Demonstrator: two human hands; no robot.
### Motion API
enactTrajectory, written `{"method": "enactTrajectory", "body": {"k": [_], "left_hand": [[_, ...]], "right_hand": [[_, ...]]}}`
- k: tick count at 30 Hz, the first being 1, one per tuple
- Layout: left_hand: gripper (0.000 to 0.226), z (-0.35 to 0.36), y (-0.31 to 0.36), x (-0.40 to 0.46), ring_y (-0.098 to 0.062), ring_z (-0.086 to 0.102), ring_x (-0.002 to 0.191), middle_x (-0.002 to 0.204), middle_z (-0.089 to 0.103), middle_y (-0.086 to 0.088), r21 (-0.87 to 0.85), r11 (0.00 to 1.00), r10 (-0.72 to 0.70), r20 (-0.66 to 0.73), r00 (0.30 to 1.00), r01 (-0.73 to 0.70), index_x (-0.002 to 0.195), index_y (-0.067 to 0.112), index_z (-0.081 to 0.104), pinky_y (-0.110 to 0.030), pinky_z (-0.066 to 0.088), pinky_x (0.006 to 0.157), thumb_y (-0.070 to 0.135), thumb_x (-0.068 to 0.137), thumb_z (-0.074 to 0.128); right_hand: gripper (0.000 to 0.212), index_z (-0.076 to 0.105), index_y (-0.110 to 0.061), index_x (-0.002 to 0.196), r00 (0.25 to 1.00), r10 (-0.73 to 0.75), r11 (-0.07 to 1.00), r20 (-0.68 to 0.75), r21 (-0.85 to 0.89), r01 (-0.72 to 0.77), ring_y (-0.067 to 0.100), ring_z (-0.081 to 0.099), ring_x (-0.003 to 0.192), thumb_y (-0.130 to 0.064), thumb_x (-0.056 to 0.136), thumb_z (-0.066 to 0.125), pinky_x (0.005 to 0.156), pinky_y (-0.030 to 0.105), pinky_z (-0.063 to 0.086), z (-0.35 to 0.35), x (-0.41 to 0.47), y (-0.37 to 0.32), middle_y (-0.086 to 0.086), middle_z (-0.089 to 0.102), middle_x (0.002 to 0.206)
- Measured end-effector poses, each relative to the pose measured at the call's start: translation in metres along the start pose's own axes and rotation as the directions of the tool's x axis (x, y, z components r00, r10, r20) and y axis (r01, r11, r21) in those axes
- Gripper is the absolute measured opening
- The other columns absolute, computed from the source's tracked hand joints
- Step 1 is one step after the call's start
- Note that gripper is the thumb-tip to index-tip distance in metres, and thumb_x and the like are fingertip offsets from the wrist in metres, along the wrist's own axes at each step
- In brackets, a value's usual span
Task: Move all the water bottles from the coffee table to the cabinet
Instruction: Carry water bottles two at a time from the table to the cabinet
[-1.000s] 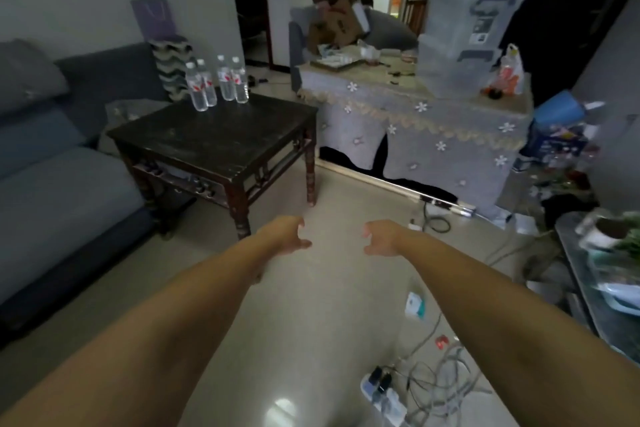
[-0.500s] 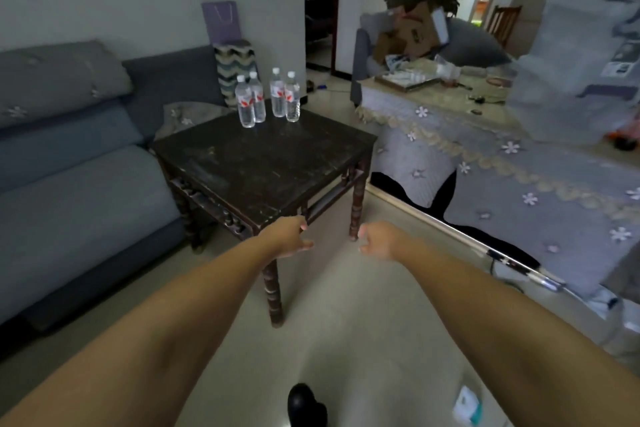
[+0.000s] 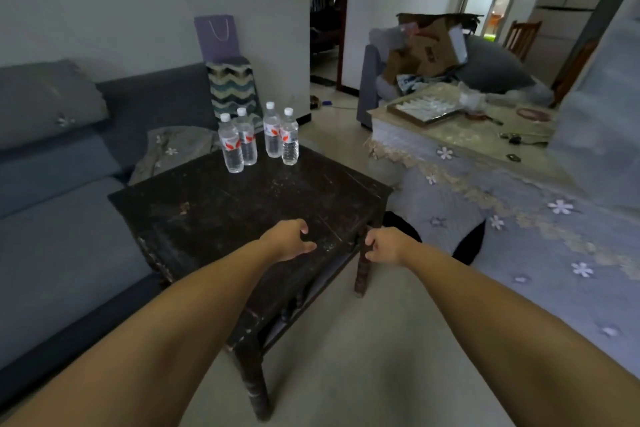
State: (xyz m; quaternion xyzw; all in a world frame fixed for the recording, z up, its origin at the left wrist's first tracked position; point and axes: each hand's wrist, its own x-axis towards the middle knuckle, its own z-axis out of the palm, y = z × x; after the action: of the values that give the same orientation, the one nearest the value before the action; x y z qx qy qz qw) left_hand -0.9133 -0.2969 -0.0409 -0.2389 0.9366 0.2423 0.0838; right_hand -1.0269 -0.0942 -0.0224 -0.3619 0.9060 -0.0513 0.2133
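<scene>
At the far corner of the dark wooden coffee table (image 3: 214,215), four water bottles (image 3: 258,137) stand upright, clustered together. Over its near edge, the left hand (image 3: 289,241) and right hand (image 3: 384,246) hover empty, fingers loosely curled.

four water bottles (image 3: 258,139) upright, far corner of coffee table (image 3: 221,211) | left hand (image 3: 287,241), right hand (image 3: 386,246) empty, fingers curled

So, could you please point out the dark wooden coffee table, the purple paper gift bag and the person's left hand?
dark wooden coffee table (image 3: 221,215): head view, bare tabletop.
purple paper gift bag (image 3: 217,40): head view, front face.
left hand (image 3: 289,239): head view, back of hand.
</scene>
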Motion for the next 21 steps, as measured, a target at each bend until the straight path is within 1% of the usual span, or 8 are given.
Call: {"method": "enactTrajectory", "body": {"k": [2, 4, 6, 8, 11, 15, 19, 21], "left_hand": [[0.051, -0.005, -0.002, 0.031, -0.023, 0.063, 0.102, 0.116, 0.065, -0.008, -0.013, 1.000, -0.016, 0.003, 1.000, 0.016, 0.126, 0.013, 0.054, -0.034, 0.050, 0.090, 0.043, 0.086, 0.066], [0.052, -0.009, -0.005, 0.065, -0.023, 0.063, 0.103, 0.115, 0.065, -0.007, -0.023, 0.999, -0.041, -0.004, 0.999, 0.041, 0.126, 0.013, 0.055, -0.034, 0.050, 0.090, 0.044, 0.086, 0.066], [0.051, -0.014, -0.011, 0.097, -0.023, 0.063, 0.103, 0.117, 0.064, -0.007, -0.035, 0.996, -0.083, -0.016, 0.996, 0.083, 0.125, 0.014, 0.055, -0.034, 0.050, 0.091, 0.045, 0.085, 0.066], [0.051, -0.020, -0.014, 0.130, -0.024, 0.061, 0.107, 0.120, 0.062, -0.008, -0.072, 0.989, -0.129, -0.039, 0.991, 0.126, 0.125, 0.014, 0.054, -0.035, 0.049, 0.093, 0.044, 0.086, 0.065], [0.050, -0.030, -0.017, 0.174, -0.024, 0.060, 0.110, 0.122, 0.061, -0.009, -0.145, 0.970, -0.208, -0.065, 0.976, 0.197, 0.127, 0.012, 0.054, -0.033, 0.048, 0.094, 0.041, 0.088, 0.064], [0.049, -0.042, -0.027, 0.224, -0.023, 0.061, 0.108, 0.120, 0.063, -0.009, -0.226, 0.930, -0.319, -0.097, 0.943, 0.291, 0.126, 0.012, 0.056, -0.033, 0.048, 0.094, 0.041, 0.088, 0.064], [0.046, -0.045, -0.049, 0.254, -0.024, 0.062, 0.109, 0.118, 0.066, -0.010, -0.333, 0.868, -0.424, -0.108, 0.899, 0.369, 0.122, 0.010, 0.058, -0.031, 0.047, 0.094, 0.038, 0.087, 0.066], [0.044, -0.050, -0.065, 0.269, -0.024, 0.062, 0.109, 0.118, 0.066, -0.010, -0.399, 0.820, -0.492, -0.122, 0.862, 0.411, 0.120, 0.009, 0.060, -0.029, 0.046, 0.093, 0.037, 0.087, 0.067]], "right_hand": [[0.040, 0.053, -0.004, 0.130, 0.999, -0.008, 1.000, 0.032, 0.023, 0.007, 0.029, 0.055, 0.121, -0.023, 0.096, 0.057, 0.099, 0.029, 0.040, -0.011, 0.034, 0.006, 0.014, 0.058, 0.129], [0.038, 0.055, -0.004, 0.127, 0.998, -0.031, 0.999, 0.054, 0.042, 0.029, 0.029, 0.057, 0.118, -0.023, 0.095, 0.058, 0.099, 0.031, 0.043, -0.019, 0.073, 0.013, 0.012, 0.060, 0.116], [0.036, 0.057, -0.005, 0.124, 0.996, -0.059, 0.997, 0.067, 0.058, 0.056, 0.030, 0.058, 0.115, -0.023, 0.094, 0.060, 0.100, 0.032, 0.044, -0.029, 0.111, 0.018, 0.007, 0.054, 0.103], [0.035, 0.057, -0.007, 0.123, 0.993, -0.095, 0.994, 0.072, 0.062, 0.091, 0.029, 0.058, 0.115, -0.025, 0.093, 0.061, 0.100, 0.032, 0.044, -0.040, 0.153, 0.025, 0.008, 0.057, 0.106], [0.037, 0.058, -0.008, 0.124, 0.984, -0.152, 0.988, 0.088, 0.050, 0.148, 0.028, 0.059, 0.114, -0.027, 0.092, 0.062, 0.100, 0.031, 0.044, -0.062, 0.216, 0.034, 0.013, 0.061, 0.123], [0.036, 0.059, -0.010, 0.123, 0.971, -0.206, 0.978, 0.122, 0.048, 0.202, 0.026, 0.060, 0.113, -0.028, 0.092, 0.062, 0.098, 0.031, 0.045, -0.087, 0.294, 0.036, 0.011, 0.062, 0.122], [0.028, 0.064, -0.008, 0.116, 0.976, -0.217, 0.942, 0.012, 0.267, 0.206, 0.025, 0.063, 0.107, -0.023, 0.092, 0.063, 0.085, 0.023, 0.043, -0.090, 0.347, 0.021, 0.005, 0.063, 0.098], [0.028, 0.065, -0.008, 0.115, 0.982, -0.180, 0.897, -0.063, 0.399, 0.190, 0.023, 0.063, 0.105, -0.022, 0.091, 0.063, 0.084, 0.021, 0.041, -0.085, 0.370, 0.007, 0.004, 0.064, 0.098]]}}
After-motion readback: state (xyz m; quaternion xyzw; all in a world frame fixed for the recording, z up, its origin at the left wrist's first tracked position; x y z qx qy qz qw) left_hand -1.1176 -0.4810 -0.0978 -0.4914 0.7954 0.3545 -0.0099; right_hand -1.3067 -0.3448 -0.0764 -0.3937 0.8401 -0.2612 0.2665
